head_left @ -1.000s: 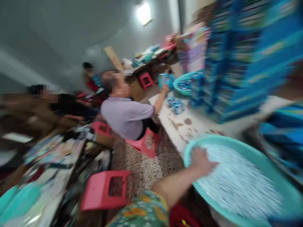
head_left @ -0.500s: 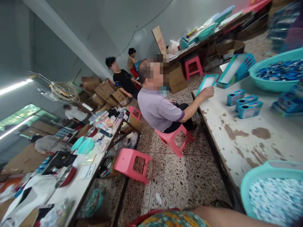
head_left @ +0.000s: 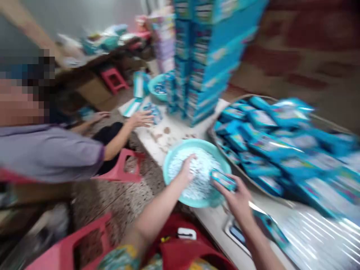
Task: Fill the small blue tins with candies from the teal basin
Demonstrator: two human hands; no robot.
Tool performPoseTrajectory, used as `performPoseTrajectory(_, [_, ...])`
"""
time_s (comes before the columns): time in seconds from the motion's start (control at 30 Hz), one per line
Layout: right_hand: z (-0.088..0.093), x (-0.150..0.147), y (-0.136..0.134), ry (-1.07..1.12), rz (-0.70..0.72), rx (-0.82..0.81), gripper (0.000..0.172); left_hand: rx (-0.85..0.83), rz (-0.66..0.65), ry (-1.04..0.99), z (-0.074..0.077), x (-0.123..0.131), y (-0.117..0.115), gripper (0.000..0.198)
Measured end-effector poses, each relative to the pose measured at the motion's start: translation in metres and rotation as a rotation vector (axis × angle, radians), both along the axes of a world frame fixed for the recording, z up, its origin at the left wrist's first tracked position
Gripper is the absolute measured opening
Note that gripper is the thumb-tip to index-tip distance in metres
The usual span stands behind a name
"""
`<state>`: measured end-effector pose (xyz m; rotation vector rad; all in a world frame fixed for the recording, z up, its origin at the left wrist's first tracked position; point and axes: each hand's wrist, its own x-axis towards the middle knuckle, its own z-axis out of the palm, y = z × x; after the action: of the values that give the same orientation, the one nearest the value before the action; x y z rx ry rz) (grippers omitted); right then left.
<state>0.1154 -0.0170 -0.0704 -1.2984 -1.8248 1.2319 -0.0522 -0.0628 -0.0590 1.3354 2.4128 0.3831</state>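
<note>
My left hand (head_left: 187,168) reaches into a teal basin (head_left: 172,157) filled with small white pieces; its fingers are smeared by motion. My right hand (head_left: 235,197) holds a small teal box (head_left: 223,180) at the basin's right rim, fingers wrapped round it. The whole view is blurred.
A tall stack of blue boxes (head_left: 202,56) stands behind the basin. A heap of blue packets (head_left: 270,142) fills a tray on the right. A person in a grey shirt (head_left: 47,153) sits on a pink stool (head_left: 123,168) at the left, hand on the table (head_left: 168,131). A second pink stool (head_left: 70,247) is near.
The view swung from the room and the seated person back down to the table. Both my hands have come into view, left in the basin, right holding a box.
</note>
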Motion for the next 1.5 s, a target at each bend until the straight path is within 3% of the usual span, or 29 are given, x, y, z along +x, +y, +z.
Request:
performPoseTrajectory(0.1, [-0.004, 0.029, 0.004, -0.042, 0.067, 0.083, 0.037, 0.405, 0.117, -0.657, -0.005, 0.033, 0.033, 0.053])
performPoseTrajectory(0.17, [-0.008, 0.027, 0.001, -0.044, 0.089, 0.126, 0.031, 0.651, 0.329, -1.210, -0.004, 0.043, 0.039, 0.036])
performPoseTrajectory(0.23, [-0.011, 0.019, -0.001, -0.052, 0.083, 0.142, 0.029, 0.777, 0.502, -1.496, -0.001, 0.047, 0.039, 0.026])
performPoseTrajectory(0.37, [-0.008, 0.011, -0.003, -0.049, 0.060, 0.143, 0.032, 0.859, 0.569, -1.415, 0.002, 0.053, 0.043, 0.026])
performPoseTrajectory(0.93, [-0.002, -0.003, 0.008, 0.025, -0.089, 0.104, 0.037, 0.732, 0.352, -1.294, 0.011, 0.045, 0.074, 0.031])
performPoseTrajectory(1.5, [0.000, -0.015, 0.000, 0.156, -0.205, 0.057, 0.031, 0.700, 0.226, -1.226, 0.012, 0.035, 0.068, 0.037])
